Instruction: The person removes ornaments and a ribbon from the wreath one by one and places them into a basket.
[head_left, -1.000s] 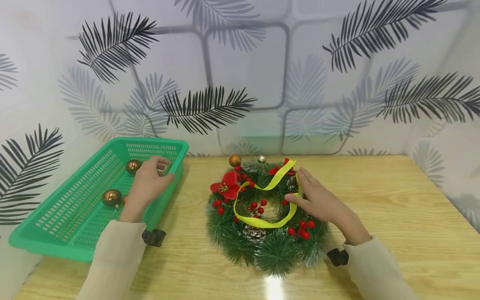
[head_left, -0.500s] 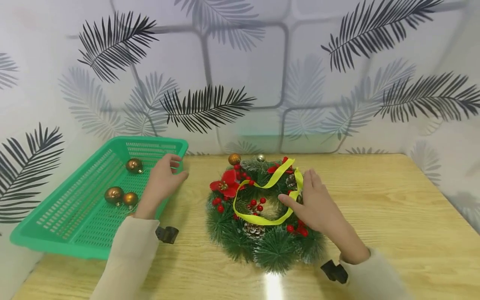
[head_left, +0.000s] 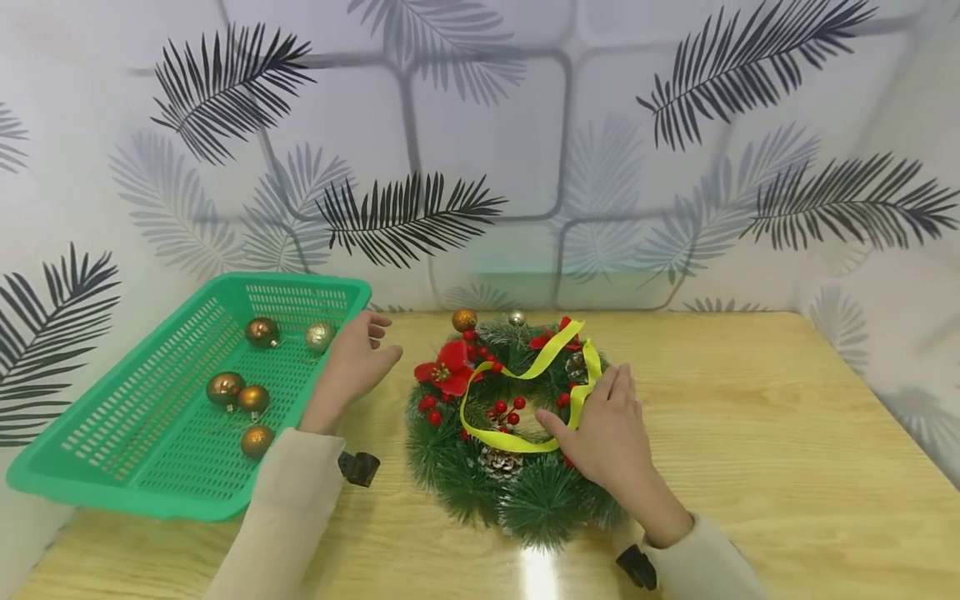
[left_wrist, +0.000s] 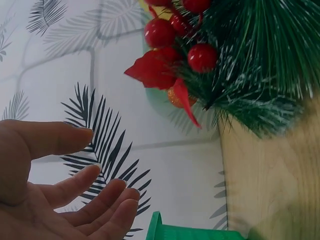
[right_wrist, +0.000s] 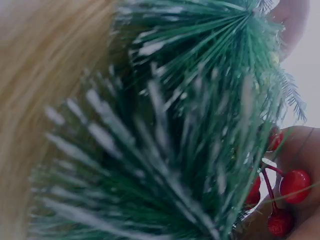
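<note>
A green Christmas wreath lies on the table, trimmed with red berries, red flowers and pine cones. A yellow ribbon loops loosely over it. My right hand rests over the wreath's right side, fingers extended near the ribbon; red berries show against it in the right wrist view. Nothing is in my left hand, which hovers by the right rim of the green basket, fingers loosely bent. Inside the basket lie several baubles, among them a pale gold glittery bauble and a brown bauble.
An orange bauble and a small silvery bauble sit at the wreath's far edge. The wooden table ends at a wall with a leaf pattern. The basket stands at the left.
My left hand has left the gold glittery bauble in the basket and moved right, past the rim. My right hand has slid nearer along the wreath's right side.
</note>
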